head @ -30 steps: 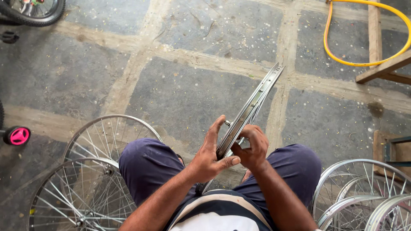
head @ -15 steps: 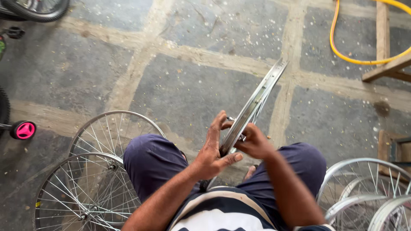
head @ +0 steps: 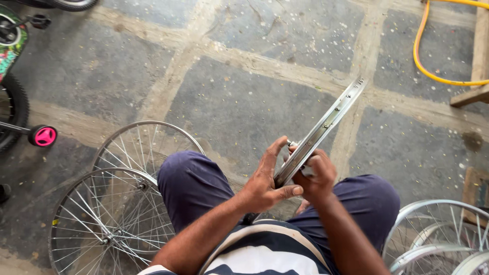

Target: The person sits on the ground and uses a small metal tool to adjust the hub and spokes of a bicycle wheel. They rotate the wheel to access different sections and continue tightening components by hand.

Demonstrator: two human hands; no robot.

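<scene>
Bicycle rim (head: 326,125) is standing edge-on between the person's knees, slanting up and away over the stone floor (head: 244,97), its lower part disappearing behind the hands. Left hand (head: 266,182) is pressing against the rim's near side, fingers spread and thumb laid along the metal, half open rather than clenched. Right hand (head: 315,175) is curling closed around the rim from the other side; whether a small tool is sitting inside that fist is hard to tell. Two spoked wheels (head: 114,214) are lying overlapped on the floor at the left knee, and several more rims (head: 438,239) are crowding the lower right corner, cut off by the frame. Yellow hose (head: 433,56) is looping at top right, and a pink training wheel (head: 43,136) is sitting at far left.
</scene>
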